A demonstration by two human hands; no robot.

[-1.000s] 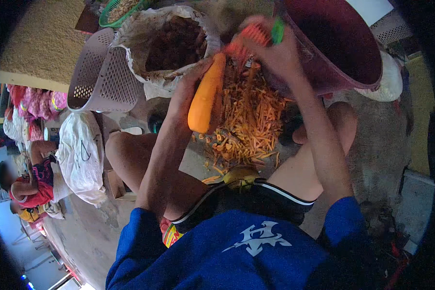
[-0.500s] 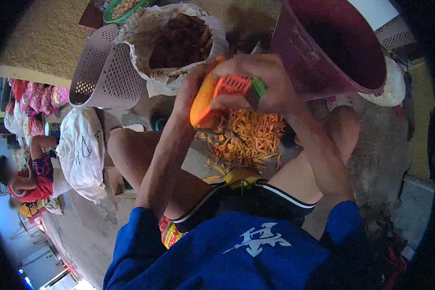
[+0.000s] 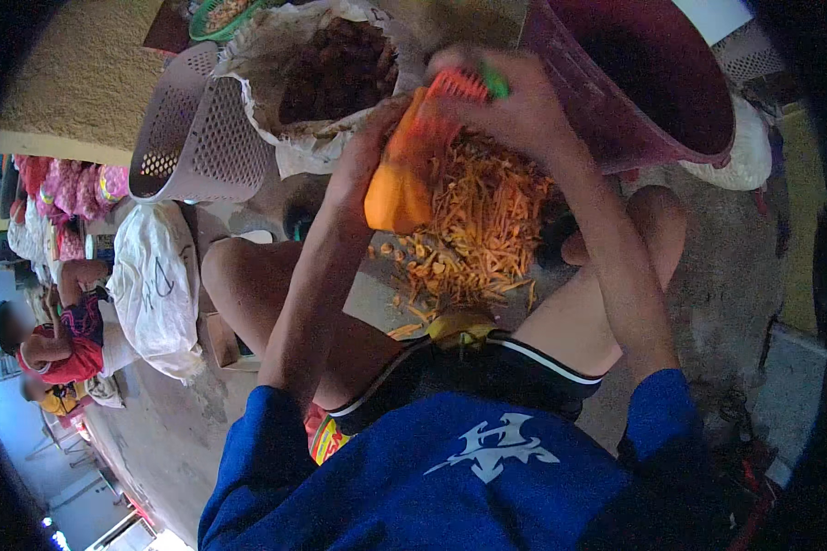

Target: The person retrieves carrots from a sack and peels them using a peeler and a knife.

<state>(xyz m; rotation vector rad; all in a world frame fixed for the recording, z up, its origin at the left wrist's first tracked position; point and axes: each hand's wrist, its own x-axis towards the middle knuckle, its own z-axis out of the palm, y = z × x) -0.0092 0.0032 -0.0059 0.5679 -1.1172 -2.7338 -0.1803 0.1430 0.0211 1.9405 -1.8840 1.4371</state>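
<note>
My left hand (image 3: pixel 377 138) is closed around the upper part of a thick orange vegetable (image 3: pixel 398 195), held tilted above the floor. In my right hand (image 3: pixel 516 101) is a red slotted hand peeler (image 3: pixel 459 84) with a green end, blurred by motion; it is just above and to the right of the vegetable. Whether the blade touches the vegetable I cannot tell. Below both hands, between my bent legs, lies a heap of orange peelings (image 3: pixel 487 225) with small round end pieces at its left.
An open white woven sack (image 3: pixel 308 154) of brown lumps stands ahead, beside a grey perforated basket (image 3: pixel 230 151). At far right is a large maroon tub (image 3: pixel 597 119). A full white sack (image 3: pixel 156 285) and a cardboard box (image 3: pixel 222 342) lie left. Another person (image 3: pixel 60 344) sits beyond.
My right hand with the peeler has moved up and away from me along the vegetable. The vegetable has turned slightly in my left hand. More of the peelings heap shows.
</note>
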